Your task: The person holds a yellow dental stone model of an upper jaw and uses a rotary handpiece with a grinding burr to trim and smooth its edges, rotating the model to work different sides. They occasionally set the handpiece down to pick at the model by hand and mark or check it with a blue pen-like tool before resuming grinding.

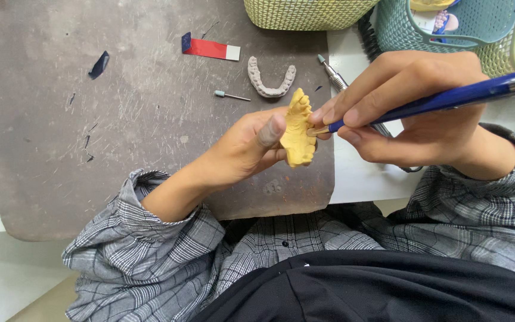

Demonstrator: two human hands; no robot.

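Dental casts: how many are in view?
2. A yellow dental cast is held in the left hand; a grey arch-shaped cast lies on the dark mat behind it. More may be hidden in the baskets.

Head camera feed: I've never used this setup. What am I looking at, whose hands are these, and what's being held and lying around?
There is no machine here: this is one view, from a camera worn on a person's head, looking down at their own two bare hands and checked sleeves.

The left hand grips a yellow dental cast, a model of teeth, held up on edge above the mat. The right hand holds a blue pen-like tool like a pencil, its tip touching the cast.

Below lies a worn dark work mat on a white table. On the mat are a grey arch-shaped tooth model, a small burr with a pale tip and a red, white and blue strip. A metal handpiece lies at the mat's edge. Two woven baskets stand at the back.
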